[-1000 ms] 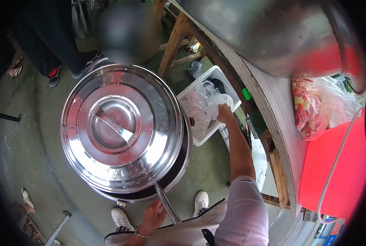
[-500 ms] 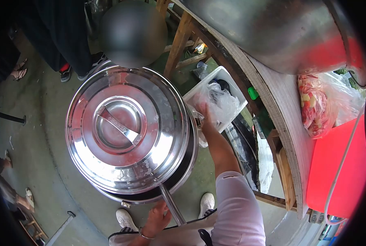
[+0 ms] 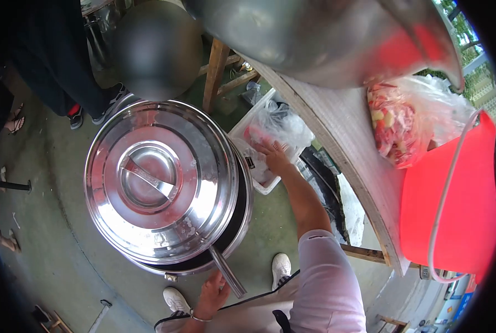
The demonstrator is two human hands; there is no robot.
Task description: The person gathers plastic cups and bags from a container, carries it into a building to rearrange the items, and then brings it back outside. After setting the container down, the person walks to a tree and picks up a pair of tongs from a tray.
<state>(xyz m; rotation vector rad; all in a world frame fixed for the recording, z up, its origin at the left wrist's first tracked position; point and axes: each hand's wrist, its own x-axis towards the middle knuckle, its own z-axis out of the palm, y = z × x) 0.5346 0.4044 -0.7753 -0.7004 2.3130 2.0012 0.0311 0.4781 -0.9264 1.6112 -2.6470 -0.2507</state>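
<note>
1. The right hand (image 3: 276,158) is extended into a white basket (image 3: 266,190), where its fingers are laid over crumpled clear plastic bags (image 3: 289,130); whether anything is gripped by it cannot be told.
2. The basket is set low, between a large metal pot (image 3: 242,233) and the desk (image 3: 337,122), and something reddish can be seen among the bags.
3. The left hand (image 3: 212,291) is held low at the near side of the pot, just beside a metal rod (image 3: 227,272), with its fingers partly bent; whether the rod or the pot's edge is touched cannot be told. A bracelet (image 3: 202,318) is worn at that wrist.
4. The pot is covered by a shiny lid (image 3: 153,216) seated off-centre, so that a dark gap is left along the right and lower edge. The rod is projected outward from that gap.
5. On the desk, a big metal vessel (image 3: 314,44) is seen beside a clear bag of red and pale pieces (image 3: 398,122). Next to these, a red container (image 3: 476,205) is crossed by a pale hose (image 3: 440,217).
</note>
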